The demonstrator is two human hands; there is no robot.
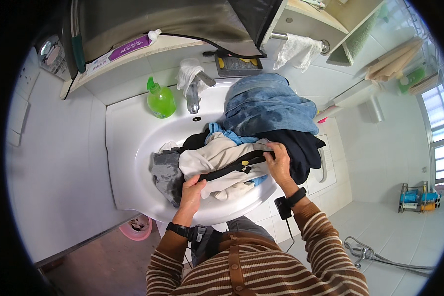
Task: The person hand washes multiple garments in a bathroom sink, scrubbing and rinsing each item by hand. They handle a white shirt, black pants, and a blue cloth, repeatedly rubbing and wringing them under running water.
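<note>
My left hand (pixel 191 194) grips one end of a black fabric band (pixel 225 171) with a small yellow mark. The band's other end is pinched in my right hand (pixel 278 162). Beneath it, a cream garment (pixel 211 153) lies over the front of the white washbasin (pixel 122 166). A wet-patched grey cloth (pixel 166 168) rests to the left in the bowl, and light blue fabric (pixel 225 134) shows behind the cream one. Blue denim (pixel 266 103) is heaped on the basin's right side, with a dark navy garment (pixel 305 151) hanging over the edge below it.
Behind the bowl stand a chrome faucet (pixel 193 98) wrapped with white cloth and a green soap pump bottle (pixel 161 101). A shelf (pixel 177 41) holding a toothpaste box (pixel 131 48) runs above. A black soap tray (pixel 239 66) sits behind the denim. A pink bin (pixel 137 234) is below left.
</note>
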